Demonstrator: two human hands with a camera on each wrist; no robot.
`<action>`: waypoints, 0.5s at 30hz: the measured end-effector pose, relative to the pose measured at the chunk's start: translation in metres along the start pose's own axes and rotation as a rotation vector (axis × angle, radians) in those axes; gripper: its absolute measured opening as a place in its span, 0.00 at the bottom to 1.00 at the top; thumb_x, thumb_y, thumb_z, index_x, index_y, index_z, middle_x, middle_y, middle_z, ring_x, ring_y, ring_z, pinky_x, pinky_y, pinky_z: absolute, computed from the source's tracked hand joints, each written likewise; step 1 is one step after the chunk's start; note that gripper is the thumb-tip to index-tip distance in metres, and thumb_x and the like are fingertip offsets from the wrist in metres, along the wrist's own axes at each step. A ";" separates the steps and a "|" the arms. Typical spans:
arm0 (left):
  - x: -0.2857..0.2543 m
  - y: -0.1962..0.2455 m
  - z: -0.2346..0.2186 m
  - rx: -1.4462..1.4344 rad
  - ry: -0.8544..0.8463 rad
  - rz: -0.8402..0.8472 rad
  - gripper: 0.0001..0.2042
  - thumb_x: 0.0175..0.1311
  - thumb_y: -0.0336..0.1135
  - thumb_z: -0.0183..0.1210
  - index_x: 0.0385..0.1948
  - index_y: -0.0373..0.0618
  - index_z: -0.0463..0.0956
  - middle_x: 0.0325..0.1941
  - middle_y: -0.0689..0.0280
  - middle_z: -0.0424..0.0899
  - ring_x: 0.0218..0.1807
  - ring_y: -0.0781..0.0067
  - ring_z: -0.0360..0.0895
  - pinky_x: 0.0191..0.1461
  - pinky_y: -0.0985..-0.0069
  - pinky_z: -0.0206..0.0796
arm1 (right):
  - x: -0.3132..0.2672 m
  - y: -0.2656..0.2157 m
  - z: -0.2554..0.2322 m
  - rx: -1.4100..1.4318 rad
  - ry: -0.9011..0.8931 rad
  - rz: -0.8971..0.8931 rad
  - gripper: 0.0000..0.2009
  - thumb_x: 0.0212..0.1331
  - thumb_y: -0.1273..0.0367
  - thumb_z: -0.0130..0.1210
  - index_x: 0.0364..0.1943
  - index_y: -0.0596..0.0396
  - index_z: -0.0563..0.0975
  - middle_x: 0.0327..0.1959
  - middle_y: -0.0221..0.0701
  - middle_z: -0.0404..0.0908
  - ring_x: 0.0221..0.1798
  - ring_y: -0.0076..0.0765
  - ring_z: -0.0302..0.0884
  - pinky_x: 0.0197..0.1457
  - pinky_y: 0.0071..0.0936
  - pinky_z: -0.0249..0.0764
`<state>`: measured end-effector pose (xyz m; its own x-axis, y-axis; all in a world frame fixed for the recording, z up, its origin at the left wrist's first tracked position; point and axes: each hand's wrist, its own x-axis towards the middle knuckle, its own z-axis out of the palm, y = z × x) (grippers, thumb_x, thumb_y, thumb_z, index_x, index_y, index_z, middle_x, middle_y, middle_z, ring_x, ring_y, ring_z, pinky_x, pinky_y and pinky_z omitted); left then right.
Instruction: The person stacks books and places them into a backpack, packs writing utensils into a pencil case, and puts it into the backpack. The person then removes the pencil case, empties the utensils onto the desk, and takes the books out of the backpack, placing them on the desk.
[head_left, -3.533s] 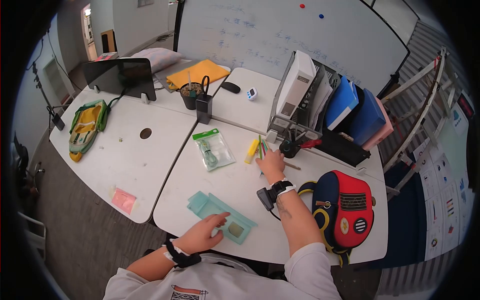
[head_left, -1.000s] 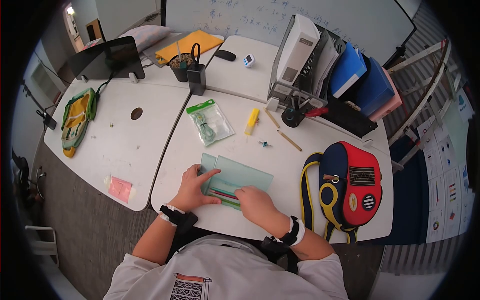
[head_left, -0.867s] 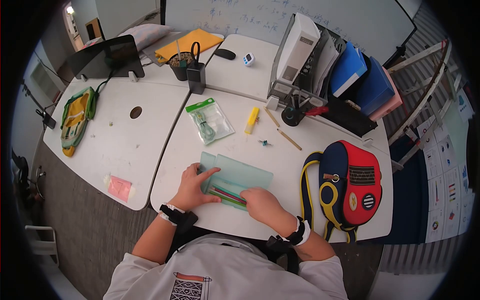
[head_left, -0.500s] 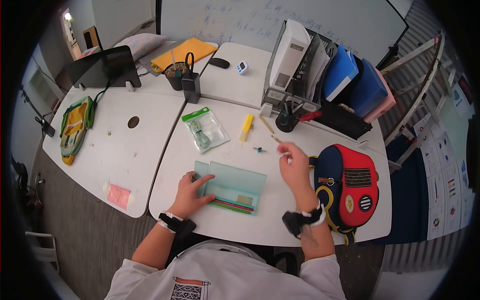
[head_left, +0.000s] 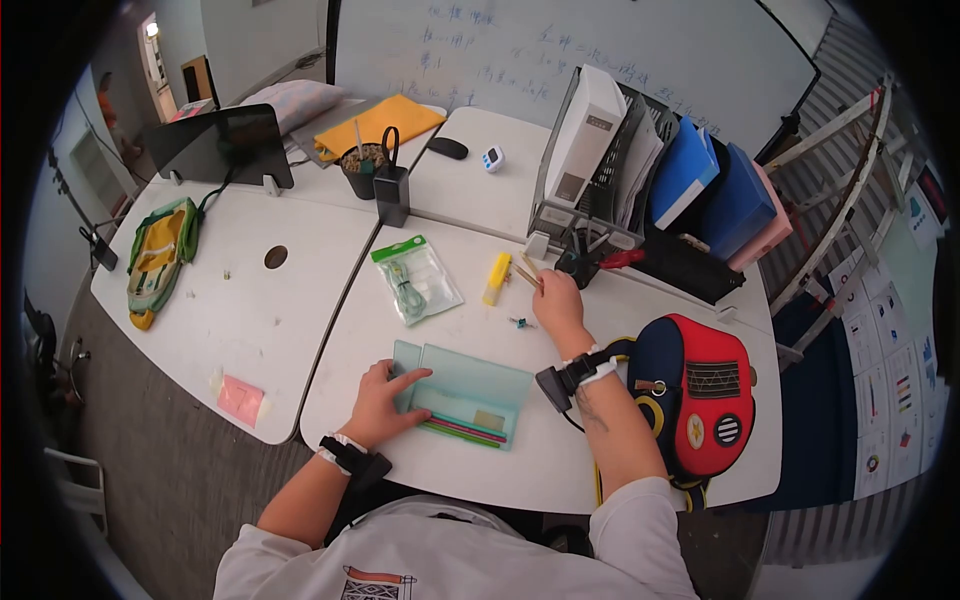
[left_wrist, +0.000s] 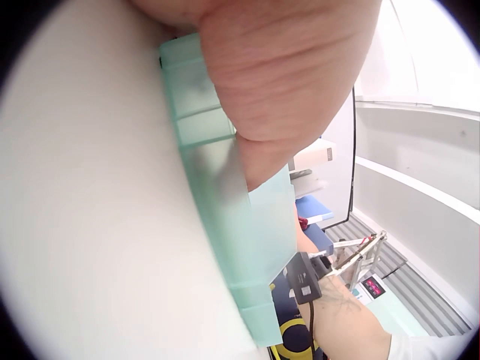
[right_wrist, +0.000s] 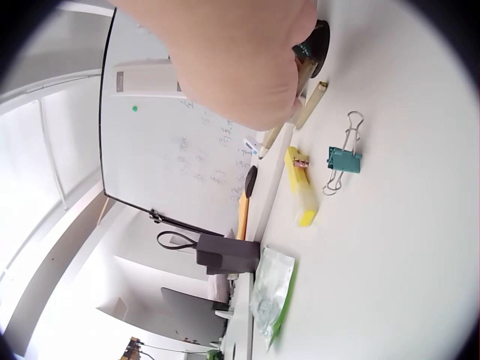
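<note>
Green, see-through and open, the long plastic box (head_left: pixel 475 375) lies on the white counter (head_left: pixel 550 460). The left hand (head_left: pixel 382 408) rests on it, finger and thumb spread. The right hand (head_left: pixel 560 303) pinches a thin tan wooden pencil (head_left: pixel 527 277).

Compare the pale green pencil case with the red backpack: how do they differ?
The pencil case is see-through green, while the backpack is solid red and dark blue.
The pencil case is slim; the backpack is bigger and bulkier.
The pencil case lies open, touched by the left hand; the backpack has no hand on it.
Both are on the white table.
</note>
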<state>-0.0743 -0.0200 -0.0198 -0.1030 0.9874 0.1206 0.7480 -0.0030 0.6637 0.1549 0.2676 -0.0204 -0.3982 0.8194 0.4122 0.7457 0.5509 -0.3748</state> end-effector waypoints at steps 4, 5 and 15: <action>-0.001 -0.001 0.001 0.011 0.008 0.010 0.33 0.44 0.43 0.75 0.59 0.70 0.76 0.57 0.43 0.71 0.59 0.43 0.67 0.65 0.56 0.60 | 0.022 0.007 0.019 -0.049 -0.013 -0.002 0.07 0.51 0.76 0.57 0.36 0.59 0.80 0.38 0.42 0.82 0.47 0.52 0.77 0.52 0.42 0.74; -0.001 -0.002 0.001 0.023 0.005 0.010 0.33 0.44 0.43 0.74 0.59 0.70 0.76 0.57 0.43 0.70 0.59 0.43 0.67 0.65 0.56 0.60 | 0.026 0.013 0.026 -0.084 -0.041 0.014 0.07 0.51 0.76 0.56 0.36 0.59 0.80 0.39 0.42 0.82 0.47 0.53 0.77 0.53 0.42 0.74; -0.001 0.002 -0.002 0.028 -0.010 0.026 0.33 0.45 0.43 0.73 0.60 0.67 0.76 0.56 0.45 0.70 0.58 0.44 0.66 0.64 0.56 0.59 | 0.004 0.014 0.003 -0.108 -0.157 0.147 0.08 0.50 0.75 0.57 0.35 0.58 0.81 0.37 0.47 0.82 0.43 0.56 0.80 0.48 0.45 0.77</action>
<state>-0.0736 -0.0210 -0.0170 -0.0767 0.9886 0.1299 0.7686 -0.0244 0.6393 0.1621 0.2791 -0.0262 -0.3533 0.9088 0.2221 0.8510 0.4108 -0.3272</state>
